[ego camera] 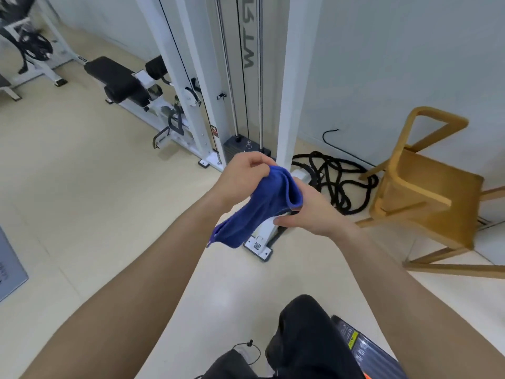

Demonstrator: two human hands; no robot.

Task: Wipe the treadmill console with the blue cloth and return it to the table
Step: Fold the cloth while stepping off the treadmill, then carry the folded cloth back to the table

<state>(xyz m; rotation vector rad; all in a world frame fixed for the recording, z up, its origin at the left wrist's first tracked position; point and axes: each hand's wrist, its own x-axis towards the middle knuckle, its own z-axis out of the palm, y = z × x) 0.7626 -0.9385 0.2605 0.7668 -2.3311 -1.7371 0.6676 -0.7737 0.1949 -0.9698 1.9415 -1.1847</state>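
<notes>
I have the soft blue terry cloth (257,206) up in the air in front of me, stretched between both hands over the pale floor (82,187), just in front of the foot of the tall white cable machine (289,77). My left hand (240,176) pinches the cloth's upper edge, its grip closed on the fabric with fingers curled over it. My right hand (311,212) holds the other end, thumb underneath and fingers wrapped on the folded part, so that grip is clamped on the cloth too. The loose lower corner hangs down toward the machine's base plate.

As for progress, I cannot say from here whether the console has been wiped. No treadmill console is in view; only a dark ribbed edge with a yellow label (363,348) shows at the bottom, nearer me than the machine, and it may be the treadmill deck. I would judge I am gathering or refolding the cloth between stages.

What is certainly left is the return: the cloth is not on any table. A tilted light wooden chair (420,192) stands to the right of the machine, with a coiled black rope (336,181) between them.
</notes>
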